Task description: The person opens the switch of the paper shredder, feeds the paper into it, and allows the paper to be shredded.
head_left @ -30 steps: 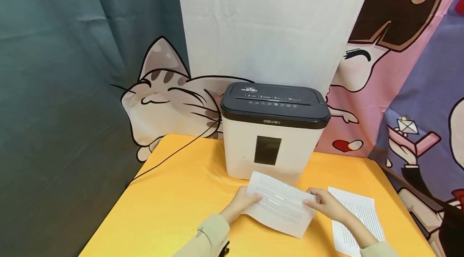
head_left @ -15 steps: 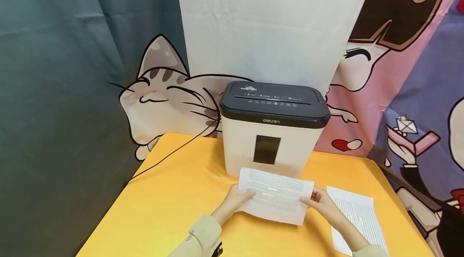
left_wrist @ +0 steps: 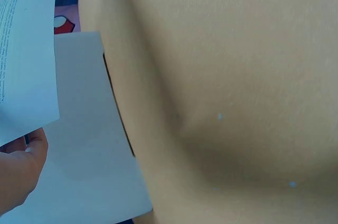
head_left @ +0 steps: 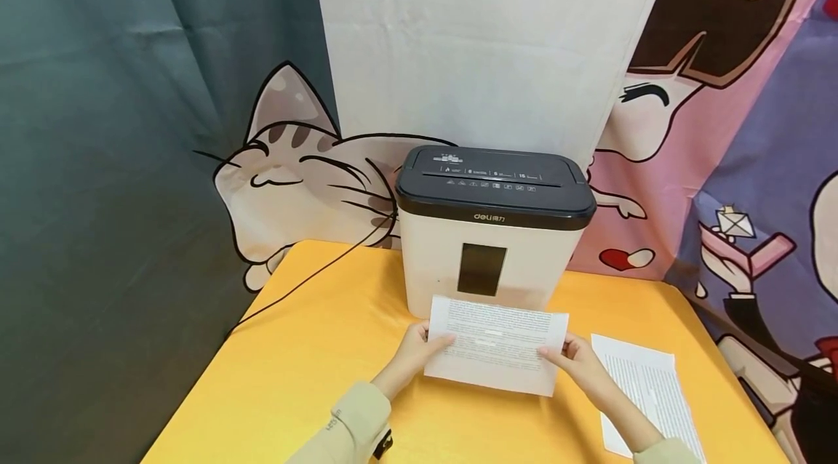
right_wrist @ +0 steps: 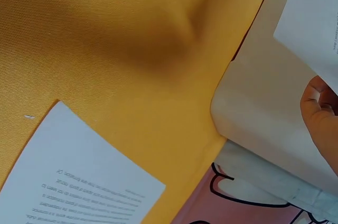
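Observation:
A printed sheet of paper (head_left: 494, 362) is held up between both hands, in front of the lower part of a paper shredder (head_left: 425, 253). My left hand (head_left: 415, 349) pinches its left edge, thumb on the printed face. At the right edge my right hand (head_left: 581, 366) pinches it the same way. The fingers behind the paper are partly hidden. The shredder has a white bin, a dark window and a black top with a narrow slot (head_left: 491, 179). In the left wrist view the sheet (left_wrist: 31, 71) hangs over the left hand (left_wrist: 24, 171).
A second printed sheet (head_left: 644, 391) lies on the yellow tabletop (head_left: 314, 348) to the right, under the right forearm. A black cord (head_left: 308, 278) runs from the shredder to the table's left edge. Behind stands a curtain (head_left: 484, 49) with cartoon prints.
The held sheet has gone from tilted to nearly level and risen slightly toward the shredder. The left hand has moved a little left and up with it. Both hands keep their grip.

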The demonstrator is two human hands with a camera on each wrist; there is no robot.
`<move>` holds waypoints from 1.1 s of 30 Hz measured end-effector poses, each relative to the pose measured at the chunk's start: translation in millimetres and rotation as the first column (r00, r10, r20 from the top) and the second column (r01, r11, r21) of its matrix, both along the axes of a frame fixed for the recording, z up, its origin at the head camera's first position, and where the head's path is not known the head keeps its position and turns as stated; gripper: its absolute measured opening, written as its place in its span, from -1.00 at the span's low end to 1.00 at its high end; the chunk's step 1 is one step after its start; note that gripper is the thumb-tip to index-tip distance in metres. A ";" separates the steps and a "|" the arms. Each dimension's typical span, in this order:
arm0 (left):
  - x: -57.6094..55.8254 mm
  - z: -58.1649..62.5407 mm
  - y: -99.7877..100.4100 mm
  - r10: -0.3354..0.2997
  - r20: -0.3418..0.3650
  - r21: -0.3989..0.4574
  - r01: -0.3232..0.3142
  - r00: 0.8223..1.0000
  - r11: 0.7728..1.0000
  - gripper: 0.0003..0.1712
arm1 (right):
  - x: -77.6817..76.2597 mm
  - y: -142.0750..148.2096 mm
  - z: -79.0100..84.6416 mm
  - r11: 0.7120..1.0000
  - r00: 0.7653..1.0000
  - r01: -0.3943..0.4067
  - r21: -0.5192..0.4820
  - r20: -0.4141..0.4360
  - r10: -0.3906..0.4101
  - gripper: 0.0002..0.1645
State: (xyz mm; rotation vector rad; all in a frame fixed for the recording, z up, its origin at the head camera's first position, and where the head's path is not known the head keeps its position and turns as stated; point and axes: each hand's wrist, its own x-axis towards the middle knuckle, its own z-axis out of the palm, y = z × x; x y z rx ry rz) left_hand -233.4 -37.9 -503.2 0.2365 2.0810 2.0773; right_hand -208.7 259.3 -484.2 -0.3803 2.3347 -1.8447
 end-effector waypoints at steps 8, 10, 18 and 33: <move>-5.1 14.4 -9.4 -0.031 -0.066 -0.023 0.030 0.997 0.999 -0.66 | 0.2 -5.1 7.9 0.999 0.999 0.038 0.023 -0.024 -0.037 -0.53; -6.0 19.2 -12.1 -0.055 -0.088 -0.039 0.052 0.995 0.998 -0.66 | 0.8 -6.4 11.9 0.998 0.998 0.054 0.032 -0.033 -0.053 -0.54; -7.2 40.6 -25.3 -0.163 -0.161 -0.109 0.147 0.973 0.983 -0.68 | 7.2 -10.7 38.7 0.996 0.997 0.038 0.076 -0.069 -0.033 -0.55; -15.0 92.0 -45.6 -0.221 -0.252 -0.163 0.184 0.942 0.969 -0.68 | 1.0 -18.7 92.2 0.989 0.977 -0.034 0.145 -0.204 0.064 -0.61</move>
